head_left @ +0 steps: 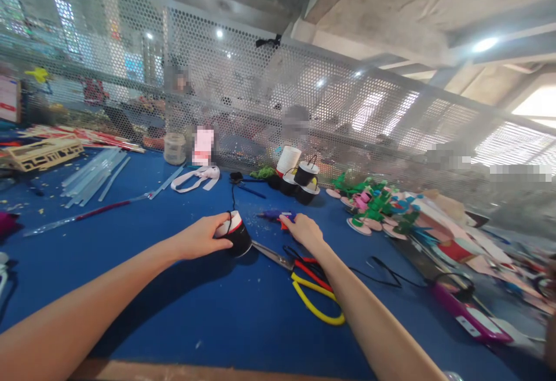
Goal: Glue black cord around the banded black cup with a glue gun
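My left hand point(200, 236) grips a small black cup with a white and red rim point(237, 235), lying tilted on the blue table point(182, 306). A thin black cord runs from the cup toward the back. My right hand point(304, 229) rests on a blue glue gun point(274, 215) with an orange trigger, fingers curled over its rear. Scissors with yellow and red handles point(310, 285) lie on the table between my two forearms, blades pointing at the cup.
Several black-and-white cups and a white roll point(299, 178) stand behind. Green and pink craft flowers point(373, 204) crowd the right. Clear glue sticks point(93, 175) and a wooden frame point(43, 152) lie left. A perforated metal screen point(260, 91) closes the table's far side, people behind it.
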Motion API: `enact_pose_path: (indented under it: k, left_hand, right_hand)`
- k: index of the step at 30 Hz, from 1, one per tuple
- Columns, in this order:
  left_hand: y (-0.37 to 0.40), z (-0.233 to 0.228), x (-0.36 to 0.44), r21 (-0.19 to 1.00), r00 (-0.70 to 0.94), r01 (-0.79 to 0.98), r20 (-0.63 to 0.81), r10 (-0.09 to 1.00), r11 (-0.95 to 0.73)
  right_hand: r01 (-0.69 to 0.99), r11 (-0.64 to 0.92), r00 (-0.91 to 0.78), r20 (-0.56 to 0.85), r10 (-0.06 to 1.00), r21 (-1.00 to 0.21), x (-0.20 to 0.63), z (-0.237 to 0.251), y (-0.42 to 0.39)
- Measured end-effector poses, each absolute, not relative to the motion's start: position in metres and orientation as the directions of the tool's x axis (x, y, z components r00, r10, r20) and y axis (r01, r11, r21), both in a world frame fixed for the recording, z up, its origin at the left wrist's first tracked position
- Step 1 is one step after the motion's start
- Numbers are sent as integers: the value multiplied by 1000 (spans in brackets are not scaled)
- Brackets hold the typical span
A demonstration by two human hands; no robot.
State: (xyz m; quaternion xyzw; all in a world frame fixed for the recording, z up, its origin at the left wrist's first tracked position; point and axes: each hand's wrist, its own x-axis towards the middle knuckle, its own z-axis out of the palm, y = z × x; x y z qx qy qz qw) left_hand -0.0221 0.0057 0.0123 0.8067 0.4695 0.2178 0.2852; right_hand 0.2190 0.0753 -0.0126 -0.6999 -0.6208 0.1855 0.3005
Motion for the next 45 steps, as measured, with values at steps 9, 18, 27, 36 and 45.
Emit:
enact_pose_path:
  k: [9,18,27,36,45]
  left_hand:
    - [5,9,-23,592,476,679,94,874,-434]
    - [4,6,-19,525,448,743,71,891,-415]
    - [5,8,-22,747,489,543,90,867,-384]
    - [2,14,-19,851,515,439,26,857,-289]
    - [2,12,-17,780,520,519,38,853,-351]
  right_hand:
    - [682,541,-407,358,840,-493,138,37,42]
    - [630,536,-545,171,821,-562,119,41,42]
    - [122,277,-237,243,941,-953,139,25,29]
    - [111,298,-91,289,953,-948,157,16,9]
    - [145,383,-98,372,923,-912,164,6,4]
